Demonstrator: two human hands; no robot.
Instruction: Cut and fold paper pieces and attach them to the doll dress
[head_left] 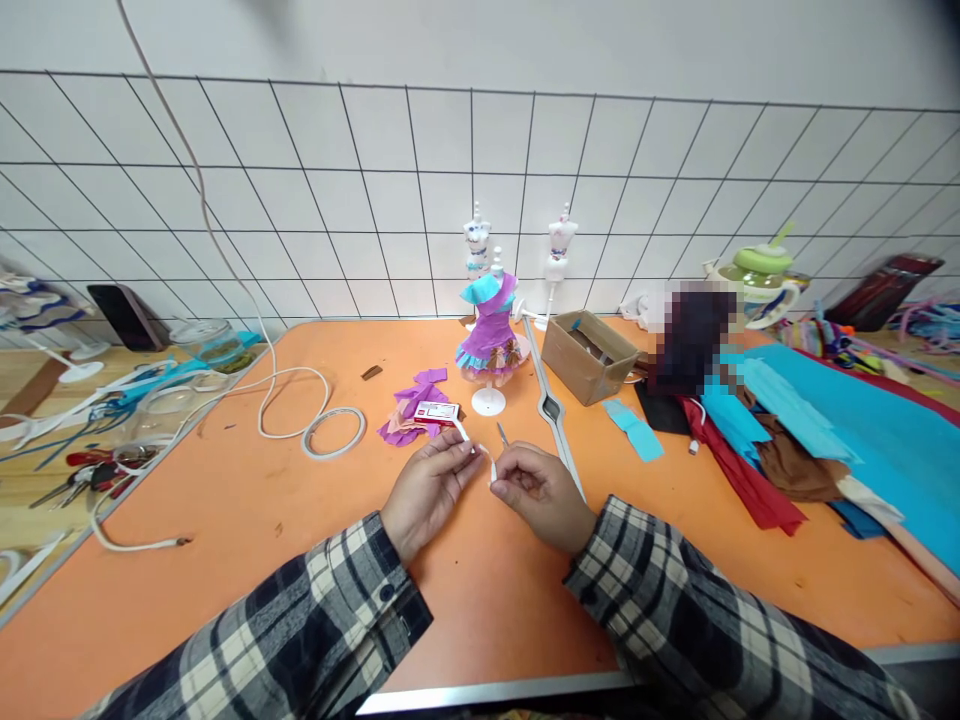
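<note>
A narrow white strip (461, 430) is pinched in my left hand (435, 485), fingers closed. Its other end curves over to my right hand (544, 495), where thumb and forefinger press on the white piece. A pointed metal tip (502, 433) shows just above the right fingers; the rest of that tool is hidden. Beyond the hands stands a small dress form (487, 325) in a purple and blue ruffled dress, on a white round base. Left of it, a red-and-white small box (436, 412) rests on purple and peach paper scraps (409, 410).
A roll of white tape (334, 432) lies left on the orange table (300, 540), near a white cable (289, 372). To the right are a cardboard box (589, 355), a grey strap-like tool (553, 410), and coloured sheets (847, 400). Keys (75, 485) lie far left.
</note>
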